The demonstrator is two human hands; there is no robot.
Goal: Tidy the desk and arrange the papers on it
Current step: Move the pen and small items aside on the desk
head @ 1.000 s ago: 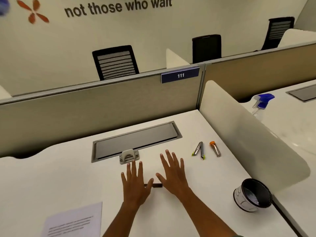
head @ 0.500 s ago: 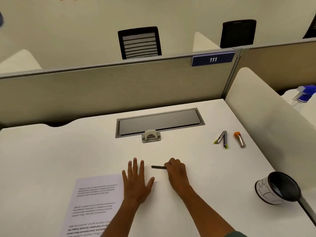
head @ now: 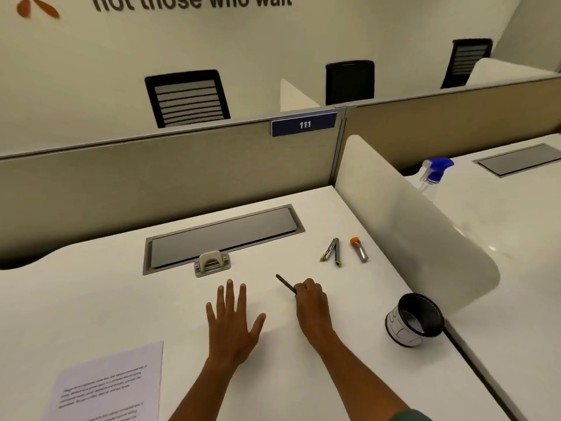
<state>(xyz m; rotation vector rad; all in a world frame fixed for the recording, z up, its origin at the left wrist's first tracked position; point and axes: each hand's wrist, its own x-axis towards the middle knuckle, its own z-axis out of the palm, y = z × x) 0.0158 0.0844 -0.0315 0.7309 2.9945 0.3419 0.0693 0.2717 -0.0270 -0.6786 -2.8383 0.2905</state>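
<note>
The right hand [head: 311, 302] pinches a thin dark pen [head: 285, 283]; the left hand [head: 233, 322] lies flat, fingers spread. Tidying has barely begun: two green-tipped markers [head: 331, 252] and an orange-capped tube [head: 358, 249] lie loose beyond the right hand, and a black mesh pen cup [head: 414, 319] lies tipped to its right. A printed white sheet [head: 109, 384] waits nearer than the left hand.

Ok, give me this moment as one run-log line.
right hand: grips dark pen, tip raised | left hand: flat on desk | pen cup: tipped, at right | paper: near-left, untouched

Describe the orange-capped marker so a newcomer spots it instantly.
Start at the curved white divider on the desk's right side. Beside its base lie three pens; the orange-capped marker lies nearest the divider. Its two neighbours have green tips and touch in a V.
</note>
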